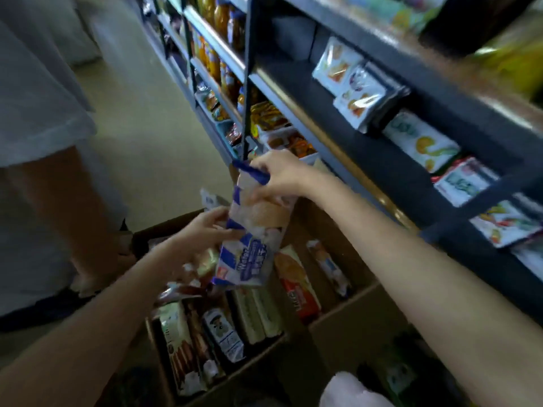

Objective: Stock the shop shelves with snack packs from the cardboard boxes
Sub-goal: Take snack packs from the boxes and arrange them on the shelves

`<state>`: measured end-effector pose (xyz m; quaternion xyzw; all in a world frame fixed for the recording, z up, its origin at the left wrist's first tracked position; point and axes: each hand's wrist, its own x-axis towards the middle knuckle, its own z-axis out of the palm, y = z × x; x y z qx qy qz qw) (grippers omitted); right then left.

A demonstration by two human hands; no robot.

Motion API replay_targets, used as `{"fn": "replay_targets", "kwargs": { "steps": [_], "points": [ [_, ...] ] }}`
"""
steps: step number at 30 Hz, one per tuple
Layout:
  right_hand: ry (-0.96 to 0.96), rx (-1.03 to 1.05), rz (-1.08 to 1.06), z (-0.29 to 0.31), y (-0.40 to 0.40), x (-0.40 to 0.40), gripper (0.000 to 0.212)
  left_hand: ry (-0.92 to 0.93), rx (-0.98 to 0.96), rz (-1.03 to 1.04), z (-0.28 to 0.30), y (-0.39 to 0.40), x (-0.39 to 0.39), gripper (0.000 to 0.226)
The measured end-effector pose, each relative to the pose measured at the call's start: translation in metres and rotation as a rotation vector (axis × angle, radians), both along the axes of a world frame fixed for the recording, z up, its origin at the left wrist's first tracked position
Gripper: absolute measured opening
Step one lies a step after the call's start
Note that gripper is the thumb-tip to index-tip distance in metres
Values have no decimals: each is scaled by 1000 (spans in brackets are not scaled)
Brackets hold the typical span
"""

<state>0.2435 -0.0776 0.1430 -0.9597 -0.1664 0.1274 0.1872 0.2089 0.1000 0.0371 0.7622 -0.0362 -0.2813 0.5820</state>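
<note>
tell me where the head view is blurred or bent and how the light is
Head view: dim, soft all over. Motion blur smears the shelves at upper right most. The wafer pack, held by the left hand and right hand, is readable only in part. Wide-angle bending tilts the shelf post. Box interior is dark.

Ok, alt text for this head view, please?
Both hands hold a blue-and-white wafer pack above open cardboard boxes of snacks: right hand gripping its top, left hand at its side. Dark shelves of packets stand to the right.
</note>
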Motion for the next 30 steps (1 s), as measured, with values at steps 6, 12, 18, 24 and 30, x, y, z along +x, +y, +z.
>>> {"fn": "replay_targets", "kwargs": {
  "steps": [6,12,18,24,30],
  "points": [
    [-521,372,-595,93,-124,-104,66,-95,-346,-161,120,-104,-15,29],
    [-597,540,-1096,133,-235,-238,76,-192,-357,-533,187,-230,-80,35],
    [-428,700,-1136,165,-291,-368,60,-164,-503,-726,238,-338,-146,19],
    [-643,605,-1118,223,-344,-451,33,-249,-628,-861,317,-432,-230,21],
    [-926,553,-1062,286,-392,-520,27,-351,-733,-932,379,-496,-299,19]
  ]
}}
